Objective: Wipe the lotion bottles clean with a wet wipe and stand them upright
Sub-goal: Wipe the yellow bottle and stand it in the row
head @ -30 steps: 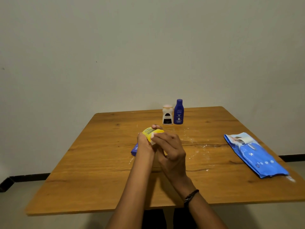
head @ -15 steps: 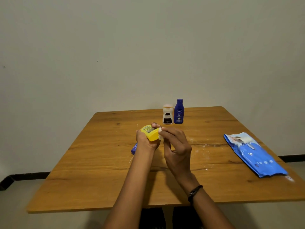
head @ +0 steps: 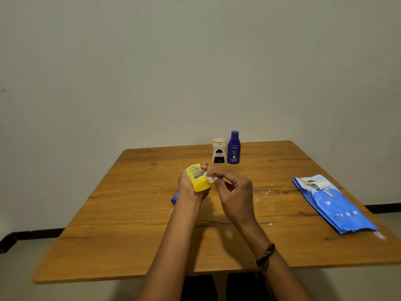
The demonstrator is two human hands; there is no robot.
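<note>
Over table (head: 130, 213) | left hand (head: 188, 189) grips yellow bottle (head: 198, 177) tilted, for reach | right hand (head: 235, 192) pinches wet wipe (head: 209, 178) against it

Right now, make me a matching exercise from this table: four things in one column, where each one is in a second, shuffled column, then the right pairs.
Things:
1. yellow plastic bottle
2. tall dark blue plastic bottle
3. blue plastic wet-wipe pack
4. small white wipe

Places:
A. lying flat on the right side of the wooden table
B. pinched by the right hand
C. gripped in the left hand
D. standing upright near the table's far edge

Pairs: 1-C, 2-D, 3-A, 4-B
</note>
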